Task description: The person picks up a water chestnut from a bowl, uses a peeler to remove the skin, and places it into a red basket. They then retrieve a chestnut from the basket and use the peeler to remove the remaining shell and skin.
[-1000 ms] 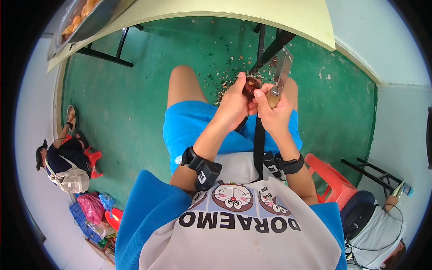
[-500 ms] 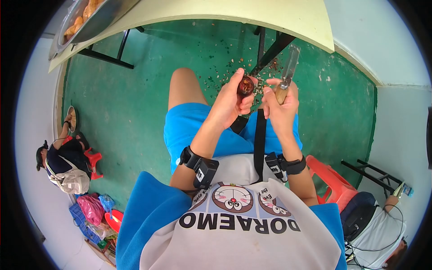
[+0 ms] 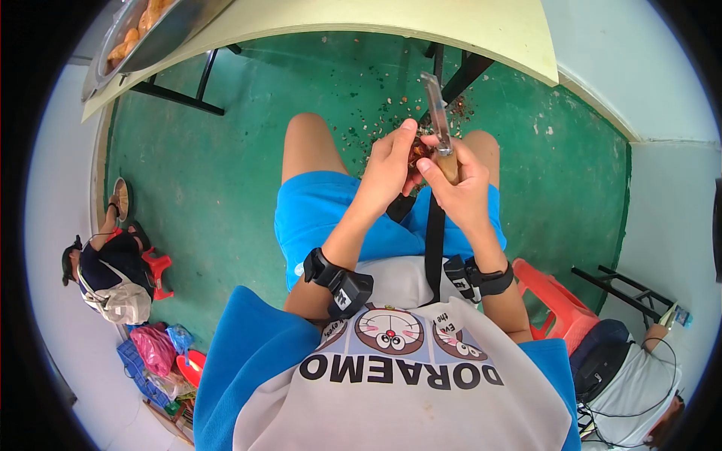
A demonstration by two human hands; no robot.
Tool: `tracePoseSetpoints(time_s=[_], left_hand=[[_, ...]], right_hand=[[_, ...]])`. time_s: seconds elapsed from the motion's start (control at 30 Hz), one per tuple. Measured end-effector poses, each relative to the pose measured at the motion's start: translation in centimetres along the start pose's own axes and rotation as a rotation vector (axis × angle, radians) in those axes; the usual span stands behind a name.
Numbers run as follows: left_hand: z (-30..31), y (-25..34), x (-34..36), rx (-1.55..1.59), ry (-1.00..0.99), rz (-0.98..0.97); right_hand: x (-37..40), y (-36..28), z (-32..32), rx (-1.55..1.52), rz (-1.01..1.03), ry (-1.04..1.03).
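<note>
My left hand (image 3: 386, 167) is closed around a dark reddish-brown, glossy round piece (image 3: 418, 152), thumb up along its side. Fingers cover much of the piece, and its kind does not show. In my right hand (image 3: 467, 192) is a knife (image 3: 437, 113), gripped by its pale wooden handle, the metal blade pointing away from me and up. The right thumb and fingertips come right up to the piece, so both hands are close together above my lap. A black strap (image 3: 435, 240) hangs below them.
Small scraps (image 3: 376, 124) lie scattered on the green floor. A pale table (image 3: 361, 16) arches across the front, with a metal bowl (image 3: 95, 74) of yellowish-orange chunks at its left. One person (image 3: 113, 263) sits at left, another (image 3: 639, 383) at lower right beside a red stool (image 3: 553, 301).
My right hand has moved left to the round piece, and the knife has swung from leaning right to leaning left. My left hand has turned slightly, covering more of the piece.
</note>
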State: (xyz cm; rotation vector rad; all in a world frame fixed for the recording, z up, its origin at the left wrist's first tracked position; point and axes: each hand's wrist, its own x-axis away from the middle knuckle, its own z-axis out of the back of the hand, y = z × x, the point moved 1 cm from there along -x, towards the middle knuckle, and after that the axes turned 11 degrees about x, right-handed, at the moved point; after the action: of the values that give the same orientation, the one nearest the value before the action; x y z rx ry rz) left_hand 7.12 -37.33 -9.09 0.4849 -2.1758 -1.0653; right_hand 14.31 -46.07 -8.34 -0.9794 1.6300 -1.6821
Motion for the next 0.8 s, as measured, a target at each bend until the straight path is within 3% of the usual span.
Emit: tracePoseSetpoints(time_s=[0.03,0.13,0.2,0.3,0.4,0.57,0.63,0.73,0.77,0.8], left_hand=[[-0.1,0.1,0.1,-0.002,0.005,-0.073],[0.2,0.0,0.1,0.068,-0.015,-0.017],[-0.1,-0.4,0.1,0.097,0.01,-0.001],[-0.3,-1.0,0.0,0.162,0.038,0.021],[-0.6,-1.4,-0.1,0.196,0.075,0.006],[-0.9,-2.1,0.0,0.128,0.129,-0.078],[-1.3,-2.5,-0.2,0.047,0.17,-0.281],[-1.1,-2.5,-0.4,-0.004,0.173,-0.302],[-1.1,-2.2,-0.3,-0.004,0.175,-0.303],[-1.0,-1.6,-0.1,0.105,0.12,-0.113]], right_hand=[[-0.1,0.2,0.1,0.0,0.0,0.002],[-0.6,1.3,0.3,0.192,0.047,0.045],[-0.8,1.8,0.3,0.304,0.244,0.144],[-0.7,2.2,0.2,0.52,0.351,0.262],[-0.8,2.3,-0.1,0.499,0.388,0.342],[-0.6,2.3,-0.6,0.495,0.328,0.426],[-0.6,2.6,-0.7,0.5,0.316,0.471],[-0.4,2.8,-0.7,0.48,0.369,0.507],[-0.2,2.8,-0.6,0.325,0.233,0.467],[-0.1,2.9,-0.5,0.17,0.097,0.422]])
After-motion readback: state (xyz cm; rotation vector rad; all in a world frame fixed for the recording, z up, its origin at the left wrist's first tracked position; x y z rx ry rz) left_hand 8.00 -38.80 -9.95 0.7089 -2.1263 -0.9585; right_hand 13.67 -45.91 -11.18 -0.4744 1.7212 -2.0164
